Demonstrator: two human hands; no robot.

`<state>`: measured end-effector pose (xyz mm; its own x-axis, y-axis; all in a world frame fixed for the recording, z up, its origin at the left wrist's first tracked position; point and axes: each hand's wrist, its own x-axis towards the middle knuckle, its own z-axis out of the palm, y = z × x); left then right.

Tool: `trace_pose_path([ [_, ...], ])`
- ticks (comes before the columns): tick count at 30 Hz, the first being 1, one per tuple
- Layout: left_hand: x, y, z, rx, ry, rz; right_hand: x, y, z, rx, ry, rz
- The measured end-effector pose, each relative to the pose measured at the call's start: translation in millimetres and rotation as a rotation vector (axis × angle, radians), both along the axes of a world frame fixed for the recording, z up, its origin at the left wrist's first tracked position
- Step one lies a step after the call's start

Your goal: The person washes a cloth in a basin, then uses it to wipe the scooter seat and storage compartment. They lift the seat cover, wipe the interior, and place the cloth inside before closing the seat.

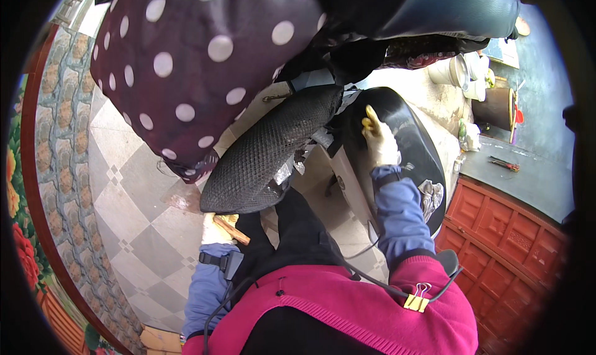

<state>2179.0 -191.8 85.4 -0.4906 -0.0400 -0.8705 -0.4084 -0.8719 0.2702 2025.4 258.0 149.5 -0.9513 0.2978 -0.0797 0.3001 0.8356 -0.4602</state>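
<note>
My gloved left hand [219, 229] is at the near end of a scooter seat with a black mesh cover [270, 150]; a short piece of wood [232, 230] lies in that hand. The seat stands tilted, with torn silvery material showing at its side. My gloved right hand [379, 138] is over the smooth black part of the scooter [414, 117], its index finger extended; whether it touches the surface is unclear. A dark cover with white polka dots [186, 71] hangs beyond the seat.
White buckets [449, 71] and a brown barrel [493, 108] stand at the upper right. Red panelled doors [498, 257] are at the lower right. A stone-patterned strip [65, 168] runs along the left beside the tiled floor [139, 206]. A cable crosses my front.
</note>
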Motion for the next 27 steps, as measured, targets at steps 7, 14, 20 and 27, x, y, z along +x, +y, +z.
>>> trace_pose_path([
  [7, -3, 21, 12, 0.044, 0.015, 0.091, -99, 0, -41, 0.822, -0.355, 0.705],
  [14, -16, 67, 29, 0.103, 0.06, 0.235, -127, -16, -43, 0.581, -0.42, 0.61],
  [20, -23, 73, 39, 0.061, 0.046, 0.225, -53, -53, -18, -0.649, -0.444, 0.105],
  [27, -37, 74, 70, -0.021, -0.003, 0.119, 11, -139, -156, -0.56, -0.321, 0.243],
])
